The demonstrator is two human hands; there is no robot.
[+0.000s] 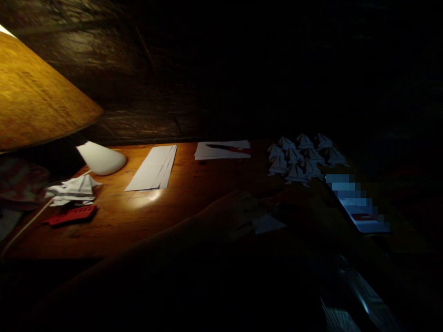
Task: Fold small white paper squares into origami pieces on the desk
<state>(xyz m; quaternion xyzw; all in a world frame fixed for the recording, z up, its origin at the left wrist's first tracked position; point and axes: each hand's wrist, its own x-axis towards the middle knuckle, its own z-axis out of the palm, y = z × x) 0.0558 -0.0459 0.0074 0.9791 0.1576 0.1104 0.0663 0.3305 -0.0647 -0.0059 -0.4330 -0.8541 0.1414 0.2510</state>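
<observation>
Head view: small white paper is pressed on the counter by the left hand; right hand's grip cannot be told in the dark.

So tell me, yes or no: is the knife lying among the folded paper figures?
No, the knife lies on a separate paper sheet, left of the folded figures.

A small white sheet of paper lay flat on the wooden table, near its front edge and mostly in shadow. Its left edge was tucked under the fingers of the left hand, which rested upon it.
</observation>
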